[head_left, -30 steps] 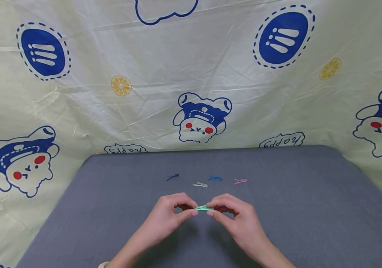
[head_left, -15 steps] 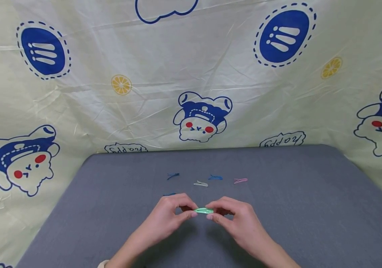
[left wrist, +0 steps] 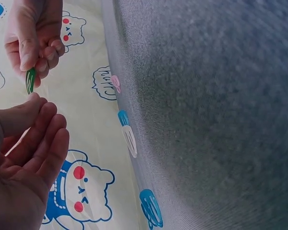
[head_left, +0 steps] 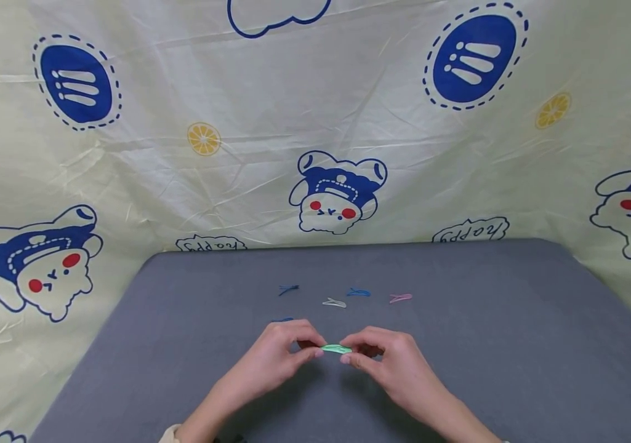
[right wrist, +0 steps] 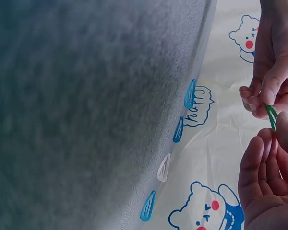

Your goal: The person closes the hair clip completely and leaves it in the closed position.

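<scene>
A green snap hair clip [head_left: 336, 349] is stretched level between both hands above the grey table. My left hand [head_left: 281, 352] pinches its left end between thumb and fingertips, and my right hand [head_left: 393, 360] pinches the right end the same way. In the left wrist view the green clip [left wrist: 30, 81] is seen edge-on between the two hands. From the right wrist the green clip [right wrist: 272, 116] shows a gap between its arms. Just beyond my left hand lies a blue hair clip [head_left: 282, 320], partly hidden by it.
Farther back on the grey table [head_left: 492, 320] lie a dark blue clip [head_left: 289, 289], a white clip [head_left: 334, 303], a blue clip [head_left: 358, 292] and a pink clip [head_left: 401, 298], spread apart. A printed cloth [head_left: 260, 92] hangs behind the table.
The green clip has tilted a little and sits slightly lower, still held by both hands. The blue clip beyond my left hand has come into sight. The head view has shifted slightly.
</scene>
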{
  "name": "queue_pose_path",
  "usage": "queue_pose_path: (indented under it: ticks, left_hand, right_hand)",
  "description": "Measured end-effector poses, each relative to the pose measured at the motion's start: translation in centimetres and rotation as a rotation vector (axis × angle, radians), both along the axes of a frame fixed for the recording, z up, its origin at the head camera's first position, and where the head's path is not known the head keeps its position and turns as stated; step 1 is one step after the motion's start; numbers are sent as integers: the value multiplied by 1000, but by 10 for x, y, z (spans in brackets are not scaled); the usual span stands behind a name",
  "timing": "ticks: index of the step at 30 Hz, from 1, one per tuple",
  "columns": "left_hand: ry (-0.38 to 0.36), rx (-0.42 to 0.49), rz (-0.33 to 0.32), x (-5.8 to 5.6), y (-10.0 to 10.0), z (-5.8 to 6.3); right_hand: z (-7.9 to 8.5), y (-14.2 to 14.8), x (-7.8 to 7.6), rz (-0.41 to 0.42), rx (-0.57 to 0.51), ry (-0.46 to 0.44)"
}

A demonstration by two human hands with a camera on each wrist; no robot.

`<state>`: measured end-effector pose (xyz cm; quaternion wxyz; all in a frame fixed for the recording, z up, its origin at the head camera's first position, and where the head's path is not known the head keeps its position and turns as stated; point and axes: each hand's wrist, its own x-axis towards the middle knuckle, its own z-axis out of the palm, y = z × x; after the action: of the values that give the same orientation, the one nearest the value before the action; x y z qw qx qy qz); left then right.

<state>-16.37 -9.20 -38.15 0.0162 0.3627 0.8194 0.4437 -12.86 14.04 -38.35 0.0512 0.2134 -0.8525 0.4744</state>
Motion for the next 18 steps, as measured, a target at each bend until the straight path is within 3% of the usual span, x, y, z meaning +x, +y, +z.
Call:
queue_pose_path:
  ticks: [13,18]
  left_hand:
    - [25,-6,24,-6,-6,-1]
    - [17,-36,42,-9,-12,-3]
  right_hand:
    - [-2,-4,-13,77,28,8]
    - [-2,-9,-19,114,60,-44]
